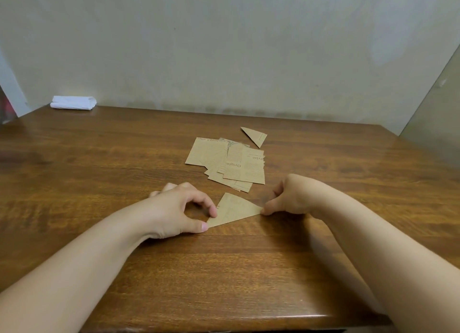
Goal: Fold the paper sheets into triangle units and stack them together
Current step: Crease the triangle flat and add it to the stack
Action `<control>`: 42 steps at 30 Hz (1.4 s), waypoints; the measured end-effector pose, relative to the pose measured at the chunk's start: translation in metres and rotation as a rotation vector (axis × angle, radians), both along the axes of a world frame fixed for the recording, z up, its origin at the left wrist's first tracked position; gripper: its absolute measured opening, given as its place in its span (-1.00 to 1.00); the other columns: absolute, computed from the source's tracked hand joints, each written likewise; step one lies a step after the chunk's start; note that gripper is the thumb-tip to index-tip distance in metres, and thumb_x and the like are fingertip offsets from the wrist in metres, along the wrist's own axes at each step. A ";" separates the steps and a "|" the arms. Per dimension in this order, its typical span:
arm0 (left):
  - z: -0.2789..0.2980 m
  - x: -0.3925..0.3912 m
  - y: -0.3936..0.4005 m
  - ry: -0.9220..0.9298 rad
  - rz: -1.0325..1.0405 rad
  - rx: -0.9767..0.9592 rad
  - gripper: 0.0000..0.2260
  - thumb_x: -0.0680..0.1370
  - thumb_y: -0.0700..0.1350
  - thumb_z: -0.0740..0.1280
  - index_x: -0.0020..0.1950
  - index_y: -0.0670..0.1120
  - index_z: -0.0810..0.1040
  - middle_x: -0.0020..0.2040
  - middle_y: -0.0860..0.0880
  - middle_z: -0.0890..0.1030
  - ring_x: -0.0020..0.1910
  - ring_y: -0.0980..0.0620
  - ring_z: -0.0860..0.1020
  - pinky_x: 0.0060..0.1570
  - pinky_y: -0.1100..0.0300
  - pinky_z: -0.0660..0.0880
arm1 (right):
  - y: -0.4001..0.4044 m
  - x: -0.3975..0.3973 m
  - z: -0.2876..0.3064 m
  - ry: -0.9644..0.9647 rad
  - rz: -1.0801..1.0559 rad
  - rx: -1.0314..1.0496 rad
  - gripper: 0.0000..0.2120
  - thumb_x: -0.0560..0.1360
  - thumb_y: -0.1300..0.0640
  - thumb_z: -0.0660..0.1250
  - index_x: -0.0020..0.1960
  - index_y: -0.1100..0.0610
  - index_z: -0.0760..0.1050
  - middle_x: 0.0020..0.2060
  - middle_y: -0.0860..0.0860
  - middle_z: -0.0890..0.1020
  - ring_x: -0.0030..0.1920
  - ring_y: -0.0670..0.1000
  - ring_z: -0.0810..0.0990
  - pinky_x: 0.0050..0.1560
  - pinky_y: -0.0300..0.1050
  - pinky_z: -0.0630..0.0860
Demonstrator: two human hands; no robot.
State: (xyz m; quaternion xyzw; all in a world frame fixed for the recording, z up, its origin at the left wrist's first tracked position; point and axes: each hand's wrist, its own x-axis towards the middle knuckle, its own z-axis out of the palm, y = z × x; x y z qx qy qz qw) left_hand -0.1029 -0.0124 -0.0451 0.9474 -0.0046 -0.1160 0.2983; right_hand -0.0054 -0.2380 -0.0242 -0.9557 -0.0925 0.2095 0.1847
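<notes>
On a brown wooden table (pixel 99 173) against a pale wall (pixel 224 46), left hand (pixel 174 208) and right hand (pixel 291 195) each pinch a corner of a folded triangle (pixel 234 209).

Brown wood-grain table (pixel 99 158), kinda glossy, pushed up against a plain pale wall (pixel 224 46). Over at the table's far left corner there's a folded white cloth (pixel 73 102) sitting right against the wall. On the far right, a greyish panel (pixel 433 113) leans in at an angle.
</notes>
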 end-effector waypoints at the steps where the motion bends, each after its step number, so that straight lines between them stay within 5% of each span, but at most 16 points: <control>1: 0.000 0.000 0.000 0.000 0.001 -0.003 -0.71 0.46 0.07 0.43 -0.08 0.50 0.47 0.18 0.29 0.39 0.32 0.05 0.25 0.39 -0.08 0.19 | -0.003 0.001 -0.001 0.005 -0.006 0.000 -0.73 0.30 -0.10 0.52 -0.18 0.08 0.64 -0.24 0.00 0.63 -0.18 0.02 0.56 -0.26 -0.13 0.42; 10: -0.005 -0.004 0.000 -0.037 0.071 0.034 -0.79 0.46 0.10 0.41 0.00 0.34 0.45 0.18 0.28 0.35 0.28 0.05 0.23 0.25 0.08 0.18 | -0.023 0.003 0.005 -0.085 -0.063 0.051 -0.87 0.37 0.01 0.47 -0.26 0.05 0.59 -0.31 -0.02 0.60 -0.28 -0.02 0.53 -0.33 -0.19 0.43; 15: -0.002 -0.008 -0.004 -0.071 0.085 0.085 -0.75 0.48 0.12 0.39 0.08 0.28 0.38 0.17 0.26 0.29 0.20 0.15 0.16 0.31 0.07 0.13 | -0.007 -0.016 -0.006 -0.146 0.045 0.250 -0.85 0.54 -0.07 0.27 -0.01 -0.05 0.56 -0.17 -0.13 0.58 -0.20 -0.14 0.54 -0.30 -0.27 0.40; 20: -0.006 -0.016 -0.009 -0.166 0.138 0.133 -0.73 0.49 0.15 0.35 0.13 0.27 0.35 0.18 0.28 0.27 0.14 0.22 0.12 0.38 0.08 0.08 | 0.008 -0.026 -0.013 -0.127 0.054 0.261 -0.92 0.47 -0.05 0.38 -0.13 -0.06 0.54 -0.24 -0.15 0.59 -0.31 -0.19 0.53 -0.40 -0.35 0.36; 26: 0.002 0.001 -0.009 -0.276 0.097 0.127 -0.66 0.46 0.20 0.36 0.14 0.32 0.28 0.12 0.34 0.26 0.16 0.26 0.19 0.38 0.12 0.14 | -0.003 -0.018 -0.006 0.016 -0.030 0.696 -0.92 0.45 0.23 0.44 -0.14 0.11 0.56 -0.37 -0.07 0.62 -0.38 -0.16 0.55 -0.33 -0.32 0.48; 29: 0.007 0.027 -0.006 -0.412 0.186 -0.033 -0.74 0.48 0.15 0.37 0.09 0.24 0.37 0.06 0.34 0.36 0.08 0.28 0.39 0.14 0.31 0.38 | -0.014 0.019 0.004 -0.165 -0.281 0.970 -0.91 0.45 0.32 0.42 -0.09 0.19 0.55 -0.30 0.04 0.61 -0.36 -0.11 0.57 -0.33 -0.29 0.51; 31: 0.005 0.044 -0.011 -0.515 0.257 -0.114 -0.81 0.50 0.05 0.39 0.04 0.17 0.43 0.01 0.29 0.43 -0.02 0.32 0.45 -0.15 0.49 0.34 | -0.016 0.053 0.009 -0.234 -0.433 1.028 -0.88 0.46 0.30 0.42 -0.03 0.19 0.55 -0.22 0.08 0.61 -0.28 -0.06 0.58 -0.29 -0.26 0.53; 33: -0.002 0.056 -0.017 -0.596 0.300 -0.141 -0.85 0.52 -0.05 0.39 0.00 0.13 0.45 -0.02 0.26 0.46 -0.04 0.27 0.47 -0.20 0.51 0.34 | -0.011 0.085 0.007 -0.260 -0.469 0.995 -0.88 0.47 0.29 0.42 -0.01 0.19 0.54 -0.16 0.09 0.62 -0.22 -0.03 0.60 -0.25 -0.25 0.56; 37: -0.018 0.063 -0.014 -0.671 0.188 -0.014 -0.87 0.54 -0.07 0.34 0.06 0.12 0.50 -0.04 0.34 0.40 0.06 0.24 0.42 0.17 0.31 0.35 | 0.006 0.140 -0.013 -0.376 -0.466 0.755 -0.87 0.48 0.22 0.42 0.01 0.15 0.53 -0.10 0.06 0.65 -0.16 0.00 0.63 -0.01 -0.07 0.61; 42: -0.024 0.066 -0.007 -0.672 0.073 -0.011 -0.83 0.55 -0.05 0.33 0.12 0.13 0.52 -0.01 0.37 0.38 0.09 0.33 0.37 0.22 0.30 0.32 | 0.016 0.171 -0.023 -0.457 -0.451 0.433 -0.77 0.49 0.09 0.40 0.12 0.09 0.52 0.12 0.06 0.56 0.05 0.07 0.54 0.04 -0.07 0.51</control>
